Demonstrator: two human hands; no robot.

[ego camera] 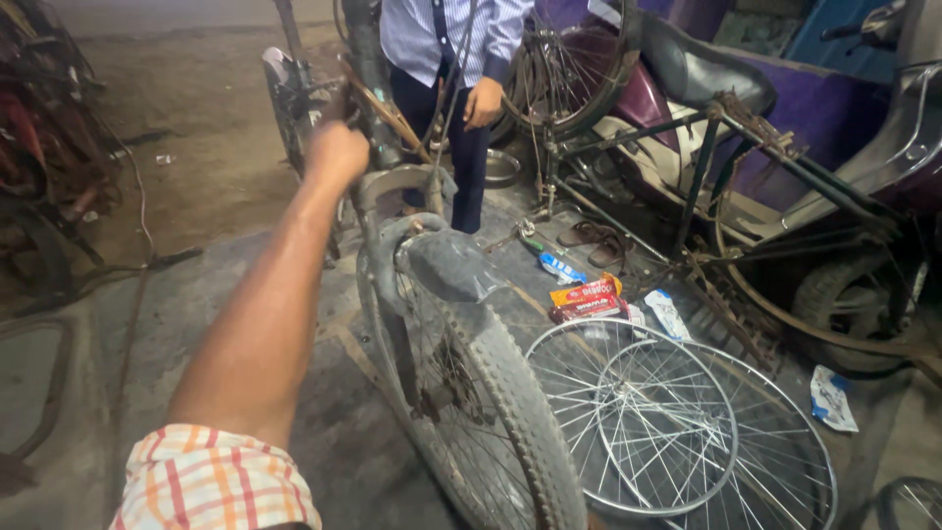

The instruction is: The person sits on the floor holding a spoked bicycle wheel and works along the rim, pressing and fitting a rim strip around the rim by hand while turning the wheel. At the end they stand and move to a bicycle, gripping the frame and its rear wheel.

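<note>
Two bare wheel rims (677, 422) lie overlapped on the floor beside the bicycle (442, 324) we are holding, and they are the largest hazard: if the bike leans to our right, its rear tyre (510, 412) would come down on those thin spokes and could bend them. The bicycle itself stands in front of us, rear wheel nearest, running away toward a person in a striped shirt (446, 39). It seems to rest mainly on our grip, so a slip would let it topple either way. Our left hand (337, 149) is clenched at the front of the frame, near the handlebar; exactly which part it grasps we cannot tell, because the fist is blurred. Our right hand is out of view. The other person's hand (483, 101) hangs close to the frame and could get pinched if the bike swings. Small packets (587, 297) near the tyre could be crushed or make a foot slide.
</note>
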